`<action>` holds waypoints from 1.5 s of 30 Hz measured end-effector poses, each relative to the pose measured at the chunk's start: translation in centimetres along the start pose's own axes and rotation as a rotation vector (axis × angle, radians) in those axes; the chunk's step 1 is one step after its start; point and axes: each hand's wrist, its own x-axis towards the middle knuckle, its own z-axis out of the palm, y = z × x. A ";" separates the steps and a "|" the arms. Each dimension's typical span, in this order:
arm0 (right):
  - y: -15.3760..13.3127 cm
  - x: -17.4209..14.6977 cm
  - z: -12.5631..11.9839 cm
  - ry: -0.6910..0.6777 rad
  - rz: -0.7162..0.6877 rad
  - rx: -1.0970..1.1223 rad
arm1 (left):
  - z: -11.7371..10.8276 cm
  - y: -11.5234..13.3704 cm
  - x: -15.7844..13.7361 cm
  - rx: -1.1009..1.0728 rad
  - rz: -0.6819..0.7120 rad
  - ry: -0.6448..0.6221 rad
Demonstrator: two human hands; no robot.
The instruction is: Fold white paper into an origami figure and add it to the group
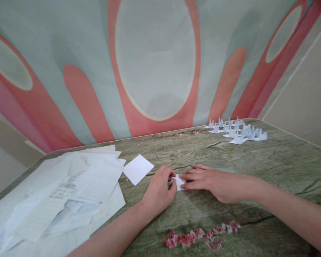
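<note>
A small folded piece of white paper (pixel 179 182) lies on the wood-patterned table between my hands. My left hand (pixel 160 187) pinches its left edge between thumb and fingers. From the right, my right hand (pixel 214 181) reaches over with fingers stretched out and slightly apart, their tips resting on the paper's right side. Part of the folded paper is hidden under the fingers. Just beyond my left hand, a flat white paper square (pixel 138 170) lies turned like a diamond.
On the left spreads a loose heap of white sheets (pixel 96 182), some printed. Several folded paper cranes (pixel 238 132) stand at the table's far right. Pink flower prints (pixel 188 238) mark the tabletop (pixel 256 160) near me. Behind the table rises a patterned backdrop (pixel 155 60).
</note>
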 end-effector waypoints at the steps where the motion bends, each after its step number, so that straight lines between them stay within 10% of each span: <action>1: 0.0 0.0 0.0 -0.001 0.003 -0.005 | 0.0 0.0 0.0 0.000 0.007 0.000; 20: 0.1 0.0 0.2 0.012 0.005 0.007 | -0.5 0.0 -0.4 0.006 0.057 -0.056; 32: 0.2 0.1 0.3 0.025 -0.006 0.025 | -1.6 0.6 -1.3 0.472 0.364 -0.245; 45: 0.8 -0.4 -0.1 -0.006 -0.002 0.125 | -1.0 0.8 -2.6 0.712 0.315 -0.413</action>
